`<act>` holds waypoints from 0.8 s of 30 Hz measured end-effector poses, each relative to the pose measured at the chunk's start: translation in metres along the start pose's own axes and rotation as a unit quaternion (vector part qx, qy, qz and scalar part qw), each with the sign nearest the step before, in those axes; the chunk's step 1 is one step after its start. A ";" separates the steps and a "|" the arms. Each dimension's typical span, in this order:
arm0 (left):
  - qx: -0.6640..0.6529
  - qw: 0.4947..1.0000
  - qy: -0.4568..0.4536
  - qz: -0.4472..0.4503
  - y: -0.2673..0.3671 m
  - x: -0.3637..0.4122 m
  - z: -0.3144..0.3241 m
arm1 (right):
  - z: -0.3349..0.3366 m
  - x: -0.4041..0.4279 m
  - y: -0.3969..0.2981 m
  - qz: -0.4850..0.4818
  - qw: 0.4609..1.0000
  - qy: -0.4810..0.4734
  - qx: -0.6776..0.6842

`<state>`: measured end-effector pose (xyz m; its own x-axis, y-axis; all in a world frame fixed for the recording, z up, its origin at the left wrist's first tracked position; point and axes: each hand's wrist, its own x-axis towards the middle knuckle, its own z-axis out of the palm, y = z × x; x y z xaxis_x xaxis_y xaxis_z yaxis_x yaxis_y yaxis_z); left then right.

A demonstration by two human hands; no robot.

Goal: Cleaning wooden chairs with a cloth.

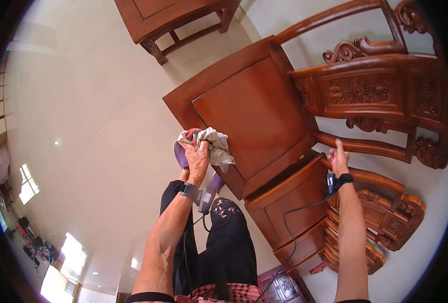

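My left hand [197, 159] grips a crumpled whitish cloth [216, 146] with a red patch. The cloth lies against the front edge of a wooden chair's seat [252, 113], a reddish-brown varnished panel with a raised frame. My right hand [338, 159] is beside the chair's near armrest [364, 147], its thumb apart from the fingers and nothing visible in it. Whether it touches the armrest I cannot tell. The chair's backrest [360, 89] has carved panels and scrolled ends.
A matching wooden table or stool [175, 15] stands beyond the chair. More carved chairs [296, 206] are lined up close on the near side. Cables run from the devices [207, 199] strapped to both wrists. Pale glossy floor [95, 102] spreads to the left.
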<state>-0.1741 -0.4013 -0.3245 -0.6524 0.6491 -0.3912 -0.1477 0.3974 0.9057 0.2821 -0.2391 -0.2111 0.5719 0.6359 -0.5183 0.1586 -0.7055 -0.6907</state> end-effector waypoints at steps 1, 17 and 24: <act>0.027 0.999 -0.019 -0.012 0.009 -0.003 -0.001 | -0.001 -0.011 0.004 -0.002 1.000 -0.011 -0.018; 0.119 0.981 -0.152 -0.021 0.069 0.015 -0.067 | 0.168 -0.207 0.081 0.081 0.874 -0.449 -0.167; -0.074 0.949 -0.298 -0.069 0.109 -0.025 0.002 | 0.218 -0.241 0.011 0.180 0.848 -0.494 0.071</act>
<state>-0.1727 -0.3731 -0.2168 -0.0882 0.8665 -0.4914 -0.3322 0.4394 0.8346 -0.0291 -0.3322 -0.2039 -0.4018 0.3874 -0.8297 -0.0211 -0.9098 -0.4146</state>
